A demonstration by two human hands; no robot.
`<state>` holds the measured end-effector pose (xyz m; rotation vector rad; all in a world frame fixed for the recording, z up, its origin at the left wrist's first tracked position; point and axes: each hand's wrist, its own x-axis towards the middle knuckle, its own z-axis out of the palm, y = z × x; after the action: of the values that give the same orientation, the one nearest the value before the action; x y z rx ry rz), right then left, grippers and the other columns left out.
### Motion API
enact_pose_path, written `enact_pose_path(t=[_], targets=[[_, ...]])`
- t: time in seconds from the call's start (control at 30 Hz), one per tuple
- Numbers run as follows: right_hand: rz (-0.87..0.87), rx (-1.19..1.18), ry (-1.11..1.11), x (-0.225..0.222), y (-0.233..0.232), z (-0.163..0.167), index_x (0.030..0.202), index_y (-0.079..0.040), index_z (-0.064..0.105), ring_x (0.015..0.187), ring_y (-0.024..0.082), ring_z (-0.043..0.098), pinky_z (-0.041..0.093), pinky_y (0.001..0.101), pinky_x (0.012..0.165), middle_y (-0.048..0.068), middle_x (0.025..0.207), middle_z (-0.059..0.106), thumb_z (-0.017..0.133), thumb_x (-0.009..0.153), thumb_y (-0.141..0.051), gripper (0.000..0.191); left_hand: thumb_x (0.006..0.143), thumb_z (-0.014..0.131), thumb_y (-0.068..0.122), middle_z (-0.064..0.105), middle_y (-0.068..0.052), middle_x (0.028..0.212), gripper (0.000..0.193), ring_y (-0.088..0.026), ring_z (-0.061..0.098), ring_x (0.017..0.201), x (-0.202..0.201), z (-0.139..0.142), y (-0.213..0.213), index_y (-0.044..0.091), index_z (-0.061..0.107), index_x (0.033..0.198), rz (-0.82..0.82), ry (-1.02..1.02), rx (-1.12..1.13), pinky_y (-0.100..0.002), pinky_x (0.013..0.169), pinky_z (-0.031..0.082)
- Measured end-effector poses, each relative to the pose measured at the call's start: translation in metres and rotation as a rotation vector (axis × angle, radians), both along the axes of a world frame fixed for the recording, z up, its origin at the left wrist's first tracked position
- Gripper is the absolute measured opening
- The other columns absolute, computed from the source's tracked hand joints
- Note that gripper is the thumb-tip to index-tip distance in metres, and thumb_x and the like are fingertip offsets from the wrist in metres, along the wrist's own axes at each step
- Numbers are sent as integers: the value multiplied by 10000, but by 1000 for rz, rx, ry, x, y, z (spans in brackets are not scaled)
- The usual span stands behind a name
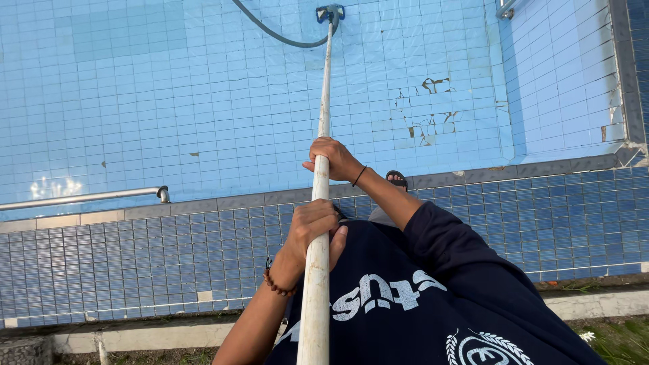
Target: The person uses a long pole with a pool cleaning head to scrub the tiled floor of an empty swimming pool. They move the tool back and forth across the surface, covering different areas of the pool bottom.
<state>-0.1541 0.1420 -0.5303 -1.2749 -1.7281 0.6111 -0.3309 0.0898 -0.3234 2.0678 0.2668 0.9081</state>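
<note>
Both hands are wrapped tight around a long white pole (320, 203): the left hand (312, 230), with a beaded bracelet at its wrist, closes around it lower down, close to the dark-shirted chest, and the right hand (332, 159), with a thin dark band at its wrist, closes around it a little farther up. The pole's long axis runs almost straight away from the person, from the bottom middle of the view up and very slightly right, sloping down into a pool of clear water. Its far end points at the pool floor, where a small vacuum head (330, 11) rests underwater with a dark hose (270, 30) curving off to the left. The head sits near the far side of the visible floor, so the pole is pushed well out. The light blue tiles (169, 88) show no clear dirt, so how much of the floor has been covered cannot be told. A patch of broken tiles (429, 111) lies to the right of the pole. A metal handrail (88, 197) lies at the near edge on the left, above the darker blue deck tiles (169, 257).
</note>
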Motion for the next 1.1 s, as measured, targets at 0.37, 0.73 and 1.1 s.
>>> enact_pose_path(t=[0.37,0.73,1.1], targets=[[4,-32,-3,2,0,-13,662,-92,533,679,206,603,541,385,748,25,656,592,824,856,-211,369,707,661,-53,506,-96,601,209,-242,531,547,-14,45,-22,55,496,640,-12,-55,-21,-369,621,514],[7,-35,-19,15,2,-18,580,-109,489,596,193,528,503,367,669,17,560,532,806,908,-280,486,723,709,-49,518,-71,570,261,-210,522,500,-12,52,-43,72,494,637,-85,-167,0,-355,569,512],[-60,51,37,-7,-19,0,627,-75,495,643,223,491,469,374,677,43,598,532,790,910,-261,449,757,821,21,538,-61,622,343,-215,536,577,18,-66,23,80,497,658,-34,-19,-27,-320,558,443]])
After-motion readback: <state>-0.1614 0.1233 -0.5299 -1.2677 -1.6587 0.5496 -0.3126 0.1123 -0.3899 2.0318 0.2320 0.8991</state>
